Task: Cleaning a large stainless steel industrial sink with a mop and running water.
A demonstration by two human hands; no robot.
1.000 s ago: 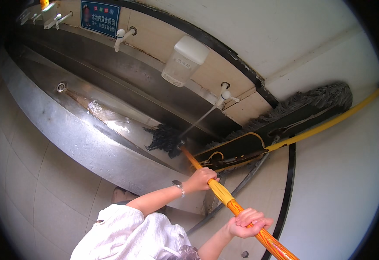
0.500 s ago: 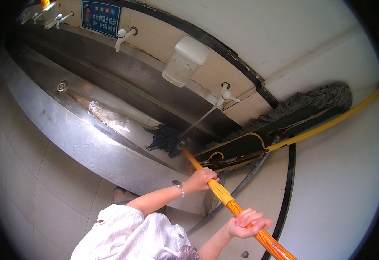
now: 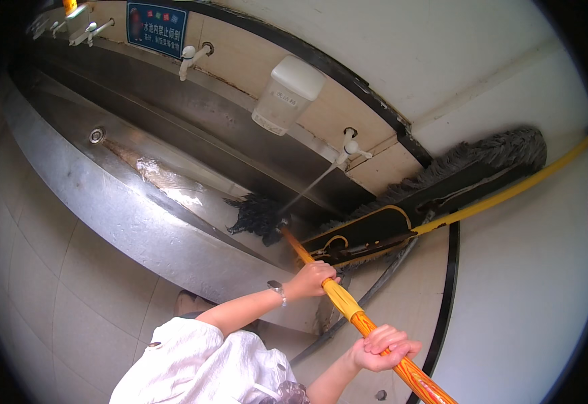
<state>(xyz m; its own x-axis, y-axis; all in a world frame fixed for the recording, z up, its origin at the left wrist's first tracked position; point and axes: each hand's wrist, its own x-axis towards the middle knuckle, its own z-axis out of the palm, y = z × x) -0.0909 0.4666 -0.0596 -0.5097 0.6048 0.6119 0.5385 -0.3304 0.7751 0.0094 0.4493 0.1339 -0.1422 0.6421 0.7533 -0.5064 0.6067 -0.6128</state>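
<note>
A mop [image 3: 349, 310] with an orange, wood-patterned handle and a yellow collar slants down to the left into a long steel sink [image 3: 115, 202]. My left hand [image 3: 312, 279], with a watch at its wrist, is closed round the handle just above the sink's edge. Farther up the handle my right hand [image 3: 387, 347] is closed round it too. The dark, wet mop head [image 3: 259, 217] rests on the sink bottom. From a white tap [image 3: 350, 149] a stream of water runs down onto or close beside the mop head.
A grey dust mop [image 3: 482, 161] with a yellow pole [image 3: 509, 200] leans at the right end of the sink. A white soap dispenser [image 3: 287, 95], another tap [image 3: 191, 59] and a blue sign [image 3: 156, 28] are on the wall. A drain [image 3: 96, 135] lies farther left.
Both hands and the mop stay in place. The wet, shiny patch on the sink bottom has shifted slightly in shape; water still runs.
</note>
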